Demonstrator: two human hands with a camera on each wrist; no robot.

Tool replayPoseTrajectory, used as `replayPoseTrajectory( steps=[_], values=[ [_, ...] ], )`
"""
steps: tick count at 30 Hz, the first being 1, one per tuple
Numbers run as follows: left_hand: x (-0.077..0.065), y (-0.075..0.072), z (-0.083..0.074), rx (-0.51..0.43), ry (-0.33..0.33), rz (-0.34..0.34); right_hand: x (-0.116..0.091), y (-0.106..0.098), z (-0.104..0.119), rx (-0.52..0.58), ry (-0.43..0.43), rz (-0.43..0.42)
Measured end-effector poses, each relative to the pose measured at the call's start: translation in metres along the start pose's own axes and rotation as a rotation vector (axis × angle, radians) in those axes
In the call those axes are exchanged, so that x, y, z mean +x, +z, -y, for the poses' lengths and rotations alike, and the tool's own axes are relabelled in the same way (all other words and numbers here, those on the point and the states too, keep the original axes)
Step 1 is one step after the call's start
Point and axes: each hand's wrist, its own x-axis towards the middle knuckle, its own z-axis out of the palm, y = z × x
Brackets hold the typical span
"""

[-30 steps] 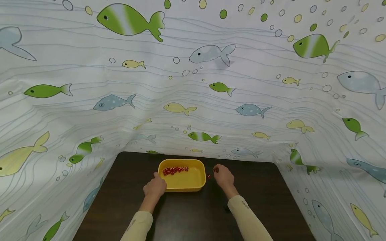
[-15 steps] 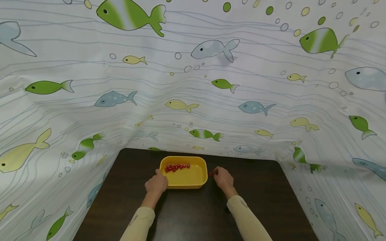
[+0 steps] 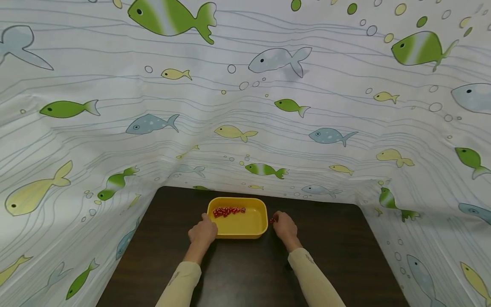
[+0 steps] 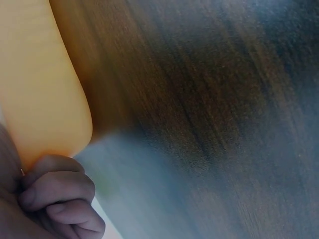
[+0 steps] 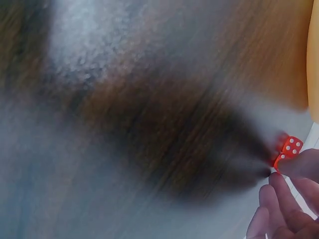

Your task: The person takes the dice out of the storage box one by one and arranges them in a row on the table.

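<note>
Seems mid-pickup, pinching a red die (image 5: 280,161) in the right grip (image 3: 285,226) just right of the yellow tray (image 3: 249,224), holding that tray's left end in the left grip (image 3: 203,232) (more dice (image 3: 227,211) inside), and probably needs a careful lift next.

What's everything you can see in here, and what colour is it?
Table: one, dark brown, lower middle
Tray: one, yellow, on the table
Dice pile: many, red with white dots, in the tray's far left part
Loose dice: at least one, red with white dots, just right of the tray
Fish sheet: white with green, blue, yellow fish, around the table
Sleeves: two, cream, on the arms
Left hand: one, at the tray's left
Right hand: one, at the loose dice
</note>
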Motion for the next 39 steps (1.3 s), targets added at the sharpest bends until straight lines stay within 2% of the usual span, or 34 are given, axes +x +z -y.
replayPoseTrajectory(
  steps=[9, 12, 19, 25, 29, 36, 39],
  values=[
    [0.0, -0.001, 0.0, -0.002, 0.022, -0.016, -0.001, -0.01, -0.002, 0.012, -0.041, 0.026],
    [0.001, 0.0, 0.001, 0.007, 0.022, -0.021, 0.001, -0.015, 0.001, 0.03, -0.055, 0.005],
    [0.0, -0.002, 0.002, -0.004, 0.017, -0.02, 0.005, -0.024, 0.032, 0.076, -0.141, -0.1],
    [-0.003, -0.004, 0.0, -0.017, 0.014, -0.004, 0.002, -0.024, 0.065, 0.0, -0.248, -0.138],
    [-0.004, -0.004, -0.003, -0.021, 0.016, -0.005, -0.003, -0.019, 0.083, -0.059, -0.284, -0.099],
    [-0.004, -0.004, -0.002, -0.025, 0.006, -0.002, -0.002, 0.004, 0.104, -0.133, -0.282, 0.033],
    [-0.004, -0.003, -0.002, -0.027, 0.005, -0.006, 0.0, 0.011, 0.111, -0.174, -0.309, 0.089]
  ],
)
